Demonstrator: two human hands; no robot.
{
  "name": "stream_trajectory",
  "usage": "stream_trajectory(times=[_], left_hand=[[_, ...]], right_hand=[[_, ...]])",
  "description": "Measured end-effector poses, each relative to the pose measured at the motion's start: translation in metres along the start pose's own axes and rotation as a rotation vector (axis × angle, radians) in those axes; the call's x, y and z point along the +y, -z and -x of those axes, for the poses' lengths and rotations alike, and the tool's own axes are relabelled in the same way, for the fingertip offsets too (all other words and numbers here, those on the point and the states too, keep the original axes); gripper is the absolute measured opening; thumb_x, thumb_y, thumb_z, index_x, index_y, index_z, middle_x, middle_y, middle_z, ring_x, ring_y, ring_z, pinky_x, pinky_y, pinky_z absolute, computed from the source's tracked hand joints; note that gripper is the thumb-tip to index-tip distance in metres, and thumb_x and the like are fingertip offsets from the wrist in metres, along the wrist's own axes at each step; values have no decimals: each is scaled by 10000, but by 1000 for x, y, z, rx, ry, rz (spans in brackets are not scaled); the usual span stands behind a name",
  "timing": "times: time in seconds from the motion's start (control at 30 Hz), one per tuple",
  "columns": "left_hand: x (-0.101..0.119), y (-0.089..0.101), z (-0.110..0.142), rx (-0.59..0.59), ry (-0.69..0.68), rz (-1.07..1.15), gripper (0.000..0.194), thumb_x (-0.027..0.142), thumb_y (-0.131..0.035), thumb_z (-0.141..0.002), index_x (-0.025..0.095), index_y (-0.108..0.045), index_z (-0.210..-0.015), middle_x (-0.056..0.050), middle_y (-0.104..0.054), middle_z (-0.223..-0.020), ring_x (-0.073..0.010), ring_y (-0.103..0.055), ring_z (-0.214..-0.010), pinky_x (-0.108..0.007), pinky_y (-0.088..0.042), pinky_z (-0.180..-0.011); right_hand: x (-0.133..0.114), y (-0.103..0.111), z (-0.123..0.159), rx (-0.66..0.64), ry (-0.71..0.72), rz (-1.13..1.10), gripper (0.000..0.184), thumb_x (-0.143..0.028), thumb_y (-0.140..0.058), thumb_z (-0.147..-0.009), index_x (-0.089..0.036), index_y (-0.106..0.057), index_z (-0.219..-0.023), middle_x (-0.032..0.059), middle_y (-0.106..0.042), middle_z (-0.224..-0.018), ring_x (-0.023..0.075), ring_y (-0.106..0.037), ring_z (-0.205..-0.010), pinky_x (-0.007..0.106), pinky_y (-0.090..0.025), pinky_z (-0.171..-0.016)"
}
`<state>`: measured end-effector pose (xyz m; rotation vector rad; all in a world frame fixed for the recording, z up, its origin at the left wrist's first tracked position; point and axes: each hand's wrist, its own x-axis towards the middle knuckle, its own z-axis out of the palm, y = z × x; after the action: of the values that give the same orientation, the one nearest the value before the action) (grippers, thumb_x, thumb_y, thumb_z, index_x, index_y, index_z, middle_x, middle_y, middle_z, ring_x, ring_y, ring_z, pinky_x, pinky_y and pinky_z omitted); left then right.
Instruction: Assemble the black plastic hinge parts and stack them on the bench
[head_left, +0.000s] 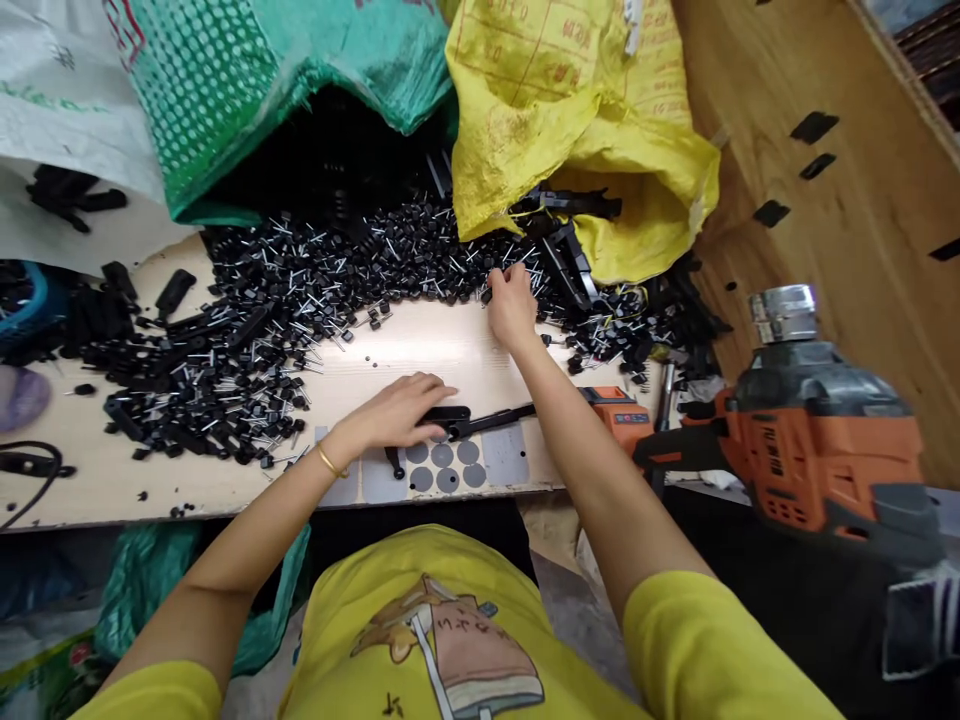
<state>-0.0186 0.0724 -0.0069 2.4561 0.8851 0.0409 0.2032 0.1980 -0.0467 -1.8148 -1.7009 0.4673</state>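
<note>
The work looks to be mid-course: a black bar (pixel 450 413) lies on the table near its front edge, by the left hand (pixel 401 410), and a great many black knobs with metal pins (pixel 277 290) lie loose in a heap. How many pieces are finished cannot be told from this view.

The left hand reaches over the bar with its fingers stretched out and its thumb apart, the bar's end in the gap; whether it is pinched there or merely steadied, I cannot tell. The right hand (pixel 514 305) is at the heap's near edge, fingers bent inward (their tips are partly hidden, so neither how far they close nor any hold on a knob can be made out).

The table (pixel 420 340) is pale wood, bare between the hands, with grey circles (pixel 442 455) along the front. At the back, a green sack (pixel 225 90) and a yellow sack (pixel 525 150) lie with their mouths toward the heap; a white sack (pixel 60 100) is at the far left. An orange power tool (pixel 832 440) is on the right, near a brown wooden panel (pixel 750 100). Below the table, a green plastic bag (pixel 127 590) hangs open.
</note>
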Motion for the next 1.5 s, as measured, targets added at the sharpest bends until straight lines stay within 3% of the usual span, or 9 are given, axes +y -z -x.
stream_trajectory(times=[0.17,0.37,0.47,0.53,0.67,0.8,1.03,1.2,1.5], left_hand=[[-55,22,11,335,434,-94,350,264,-435,-898,132,-524,-1210,-130,-546,-1144,-255,-494,-1082,-405,-423,-913],[-93,13,-24,407,504,-190,257,155,-431,-870,130,-613,-1049,-117,-567,-1023,-253,-504,-1016,-392,-401,-896],[-81,18,-18,505,495,-112,248,160,-436,-870,136,-628,-1026,-98,-570,-999,-223,-519,-982,-360,-421,-878],[-64,24,3,559,477,12,249,193,-455,-870,147,-636,-1035,-77,-566,-984,-186,-538,-927,-328,-442,-859],[-26,30,54,477,469,340,244,287,-487,-861,182,-672,-980,-49,-565,-950,-141,-566,-826,-268,-495,-759],[-4,17,77,426,511,467,262,331,-509,-844,185,-662,-999,-44,-591,-938,-130,-590,-786,-247,-517,-724],[7,6,74,506,545,388,231,315,-534,-828,173,-643,-974,-26,-602,-867,-116,-598,-729,-253,-533,-716],[13,5,76,578,529,453,218,298,-542,-833,173,-649,-977,-25,-594,-886,-104,-602,-740,-235,-538,-725],[13,-2,70,539,476,409,208,283,-542,-856,176,-642,-1003,-30,-606,-907,-108,-606,-744,-245,-530,-721]], right_hand=[[20,-6,-5,55,79,39,169,-101,-472,-752,-204,-561,-852,91,-544,-938,243,-480,-944,440,-418,-829],[17,15,20,184,35,-150,86,-232,-553,-779,-203,-568,-859,40,-605,-840,189,-527,-821,379,-431,-811],[-3,38,55,72,-15,-401,112,-287,-561,-799,-196,-577,-863,18,-613,-795,147,-546,-727,316,-440,-722],[-15,56,85,-145,-40,-541,127,-309,-562,-812,-195,-591,-860,7,-616,-750,139,-560,-701,290,-438,-682],[-23,75,137,-436,-41,-440,132,-325,-571,-827,-208,-615,-870,13,-644,-765,156,-592,-722,291,-446,-689],[-17,69,154,-353,107,-154,110,-286,-532,-853,-214,-610,-881,41,-651,-801,186,-588,-736,322,-454,-696],[-31,65,161,-292,452,80,180,-261,-431,-922,-194,-597,-910,93,-640,-829,232,-540,-808,356,-455,-723],[-25,66,165,-274,439,87,172,-265,-436,-924,-201,-595,-933,91,-648,-852,237,-547,-819,370,-458,-738],[-23,69,166,-234,434,98,161,-242,-446,-925,-198,-601,-939,81,-642,-847,223,-541,-818,355,-455,-738]])
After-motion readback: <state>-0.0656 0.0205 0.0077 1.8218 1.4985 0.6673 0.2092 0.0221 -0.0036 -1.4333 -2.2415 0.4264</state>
